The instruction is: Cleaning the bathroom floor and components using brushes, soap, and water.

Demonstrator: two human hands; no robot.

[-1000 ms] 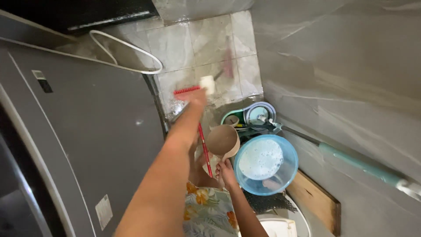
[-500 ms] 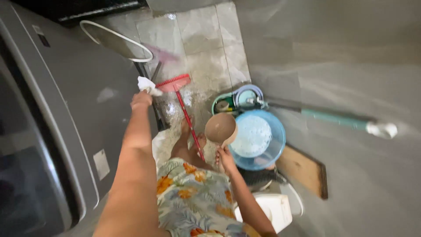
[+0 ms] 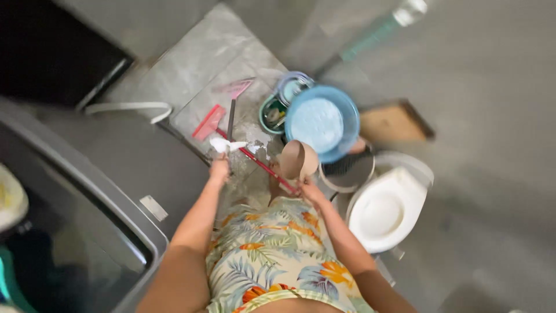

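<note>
My left hand (image 3: 219, 170) holds a small white cloth (image 3: 223, 144) over the wet tiled floor, beside the edge of the grey washing machine (image 3: 104, 168). My right hand (image 3: 308, 189) grips the handle of a tan plastic dipper (image 3: 295, 159), tilted on its side above the floor. A red-handled broom (image 3: 243, 148) lies on the tiles between my hands. Just past the dipper stands a blue basin (image 3: 319, 120) full of foamy water.
A white toilet (image 3: 385, 208) is at my right, with a round dark strainer (image 3: 346, 171) by it. A small green tub (image 3: 272, 114), a teal-handled mop (image 3: 370, 32), a wooden board (image 3: 394, 123), a white hose (image 3: 130, 108) and a pink brush (image 3: 233, 93) lie around.
The view has swung round and tipped down. My left hand drew back from the machine's side toward me with the cloth. The dipper stays in my right hand by the basin.
</note>
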